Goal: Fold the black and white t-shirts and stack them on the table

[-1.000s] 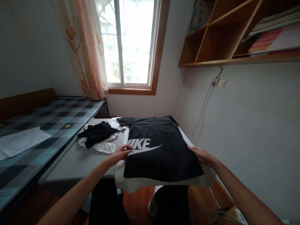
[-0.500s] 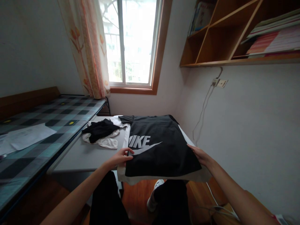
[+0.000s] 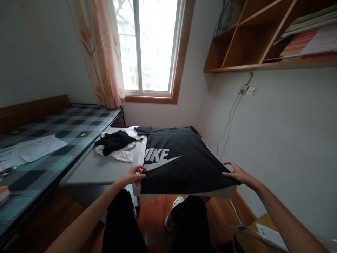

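Note:
A black and white T-shirt with a grey logo lies spread over the grey table, its lower hem hanging past the near edge. At the shirt's left side, my left hand pinches the fabric near the white strip. My right hand grips the right side near the lower corner, drawing the cloth outward to the right. Left of the shirt rests a crumpled bundle of clothing, a black garment on top of a white garment.
A bed with a checked mattress runs along the left, with papers on it. Wooden shelves hang on the right wall above a socket with cords. A white power strip sits at lower right.
My right hand has moved outward and grips nearer the shirt's lower right corner, pulling that side wider. My left hand stays at the left side, and the view has shifted slightly.

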The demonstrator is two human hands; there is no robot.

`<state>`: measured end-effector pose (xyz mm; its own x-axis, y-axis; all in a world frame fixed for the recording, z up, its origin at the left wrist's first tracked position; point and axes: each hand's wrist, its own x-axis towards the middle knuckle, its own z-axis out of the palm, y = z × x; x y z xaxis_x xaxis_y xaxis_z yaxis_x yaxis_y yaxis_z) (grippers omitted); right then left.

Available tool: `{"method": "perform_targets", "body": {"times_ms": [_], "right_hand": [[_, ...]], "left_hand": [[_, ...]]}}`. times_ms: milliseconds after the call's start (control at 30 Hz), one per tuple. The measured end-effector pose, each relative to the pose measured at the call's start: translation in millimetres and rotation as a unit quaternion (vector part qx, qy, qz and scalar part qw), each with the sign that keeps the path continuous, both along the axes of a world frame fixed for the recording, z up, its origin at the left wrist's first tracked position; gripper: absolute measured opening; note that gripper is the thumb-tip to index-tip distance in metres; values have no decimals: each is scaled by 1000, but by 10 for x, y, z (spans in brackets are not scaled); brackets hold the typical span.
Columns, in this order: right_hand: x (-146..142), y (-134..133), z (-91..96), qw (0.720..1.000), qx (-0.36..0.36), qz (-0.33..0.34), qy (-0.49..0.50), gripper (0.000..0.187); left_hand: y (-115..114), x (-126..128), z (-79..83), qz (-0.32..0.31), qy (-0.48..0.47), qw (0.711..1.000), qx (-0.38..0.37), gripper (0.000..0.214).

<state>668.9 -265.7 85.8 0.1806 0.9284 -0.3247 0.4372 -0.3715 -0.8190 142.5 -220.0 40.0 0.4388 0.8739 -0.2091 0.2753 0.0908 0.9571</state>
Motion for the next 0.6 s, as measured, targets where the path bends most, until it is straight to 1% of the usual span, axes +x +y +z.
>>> {"method": "perform_targets", "body": {"times_ms": [67,100,133,167,200,233,267,300,333,367,400,433,467,500,533,600], "right_hand": [[112,-29,-78,997,0,27,-75,75],[169,-31,-109,994,11,36,-103,72],[224,-24,-132,991,29,39,-128,67],[274,-8,-144,987,52,35,-148,62],[313,17,-148,983,77,25,-164,58],[338,48,-146,980,98,10,-174,55],[345,83,-139,977,114,-2,-178,53],[333,121,-132,976,126,-10,-176,53],[300,159,-125,977,134,-11,-168,52],[249,197,-121,977,141,-7,-158,52],[180,231,-122,978,144,4,-148,52],[101,264,-125,979,147,20,-139,52],[14,293,-132,979,149,39,-131,51],[-74,320,-140,979,151,61,-126,50],[-157,346,-148,977,153,84,-123,49],[-298,392,-161,972,157,123,-123,47]], "left_hand": [[4,-77,-11,-7,12,1000,-17,52],[25,-136,1,-3,25,1000,-14,53],[62,-209,28,10,45,999,5,52],[117,-294,67,34,75,996,43,51],[190,-389,119,66,114,987,97,48],[278,-490,180,104,160,968,163,45],[378,-592,244,142,213,940,228,43],[486,-692,309,178,265,904,285,42],[598,-786,369,209,316,866,325,43],[709,-869,422,233,363,833,348,45],[815,-939,465,250,405,805,354,49],[912,-997,496,259,441,785,348,54],[998,-1041,516,262,471,773,335,58],[1070,-1072,528,258,493,768,317,60],[1129,-1095,532,249,505,771,298,59],[1205,-1122,537,229,501,789,272,44]]}}
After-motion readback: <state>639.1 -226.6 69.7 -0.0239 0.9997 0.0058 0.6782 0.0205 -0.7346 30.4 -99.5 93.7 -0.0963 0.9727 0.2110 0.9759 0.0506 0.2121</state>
